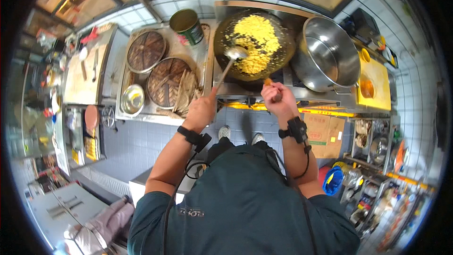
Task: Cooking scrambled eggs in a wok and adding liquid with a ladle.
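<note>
A wok on the stove holds crumbly yellow food that looks like scrambled egg. My left hand grips the handle of a metal ladle, whose bowl rests at the left side of the egg. Just below the near rim of the wok, my right hand is closed around a short handle, seemingly the wok's; its orange-brown part and darker end show at the fingers. To the right of the wok stands a large, deep steel pot, tilted in this view.
Left of the stove are two round woven lids, an open green can, a steel bowl and a crumpled cloth. A yellow cutting board lies right of the pot. Another person is at lower left.
</note>
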`<act>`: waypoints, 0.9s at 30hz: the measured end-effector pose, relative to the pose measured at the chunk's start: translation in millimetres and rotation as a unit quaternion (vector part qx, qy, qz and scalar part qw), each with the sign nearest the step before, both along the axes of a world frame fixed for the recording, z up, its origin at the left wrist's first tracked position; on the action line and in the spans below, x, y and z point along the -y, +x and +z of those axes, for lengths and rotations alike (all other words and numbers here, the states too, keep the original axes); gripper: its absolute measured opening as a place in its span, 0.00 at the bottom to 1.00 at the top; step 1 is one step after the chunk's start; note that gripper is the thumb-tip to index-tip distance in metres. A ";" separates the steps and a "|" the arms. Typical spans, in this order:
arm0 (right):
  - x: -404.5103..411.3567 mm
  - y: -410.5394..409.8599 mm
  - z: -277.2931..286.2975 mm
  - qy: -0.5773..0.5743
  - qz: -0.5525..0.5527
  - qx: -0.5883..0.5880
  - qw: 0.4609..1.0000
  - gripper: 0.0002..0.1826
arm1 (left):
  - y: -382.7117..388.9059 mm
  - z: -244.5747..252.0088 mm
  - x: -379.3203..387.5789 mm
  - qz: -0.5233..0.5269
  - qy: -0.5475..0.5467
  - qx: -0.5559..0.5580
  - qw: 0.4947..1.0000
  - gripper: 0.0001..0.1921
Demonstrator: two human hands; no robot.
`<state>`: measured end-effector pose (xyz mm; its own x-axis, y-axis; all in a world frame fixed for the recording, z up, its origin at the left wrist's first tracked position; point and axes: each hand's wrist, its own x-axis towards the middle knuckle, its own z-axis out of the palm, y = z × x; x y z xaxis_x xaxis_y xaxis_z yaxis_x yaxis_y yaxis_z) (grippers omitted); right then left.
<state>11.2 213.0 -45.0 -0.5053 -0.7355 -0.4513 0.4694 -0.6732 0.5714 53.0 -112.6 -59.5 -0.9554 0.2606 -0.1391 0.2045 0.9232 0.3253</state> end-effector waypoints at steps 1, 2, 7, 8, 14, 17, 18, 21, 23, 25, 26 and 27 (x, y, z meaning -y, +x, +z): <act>5.6 9.3 3.4 0.020 0.012 0.000 1.000 0.09 | 10.6 5.1 8.8 0.016 0.002 0.003 1.000 0.28; 12.0 20.6 6.4 0.054 0.011 0.003 0.998 0.09 | 22.9 7.5 16.5 -0.005 0.066 0.005 0.998 0.28; 24.0 51.6 2.3 0.088 0.052 0.052 0.993 0.11 | 65.7 -11.0 18.9 0.076 0.109 -0.021 0.991 0.26; 23.0 52.2 -13.3 0.057 0.052 0.011 0.997 0.09 | 68.7 -14.4 10.3 0.091 0.076 -0.038 0.992 0.26; 37.5 101.6 -4.9 0.160 0.160 -0.003 0.974 0.10 | 146.9 21.9 -20.4 0.091 0.230 0.019 0.969 0.26; 21.8 140.9 -22.8 0.056 0.212 -0.002 0.976 0.10 | 195.7 40.5 -37.8 0.145 0.239 0.059 0.958 0.25; 24.4 147.4 -15.7 0.073 0.215 -0.006 0.974 0.08 | 205.0 38.9 -47.9 0.199 0.174 0.066 0.962 0.25; 27.1 162.3 -16.5 0.078 0.219 -0.034 0.972 0.09 | 229.5 19.5 -85.6 0.274 0.035 0.062 0.959 0.28; 24.7 166.0 -20.3 0.059 0.218 -0.028 0.974 0.09 | 244.4 13.9 -105.0 0.292 0.065 0.039 0.953 0.29; 18.4 165.9 -20.8 0.059 0.218 -0.026 0.974 0.09 | 253.7 31.0 -118.1 0.290 0.083 0.079 0.950 0.28; 15.2 162.7 -19.8 0.059 0.216 -0.026 0.974 0.10 | 258.7 37.5 -120.0 0.251 0.156 0.062 0.953 0.27; 14.4 163.2 -16.5 0.057 0.218 -0.028 0.974 0.10 | 266.5 41.9 -119.5 0.215 0.225 0.045 0.949 0.27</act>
<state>174.5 198.6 -61.5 -0.1814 -0.8325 -0.5235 0.7530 -0.4599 0.4705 319.4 6.9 -17.6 -0.9765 -0.0986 -0.1916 -0.2068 0.6781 0.7053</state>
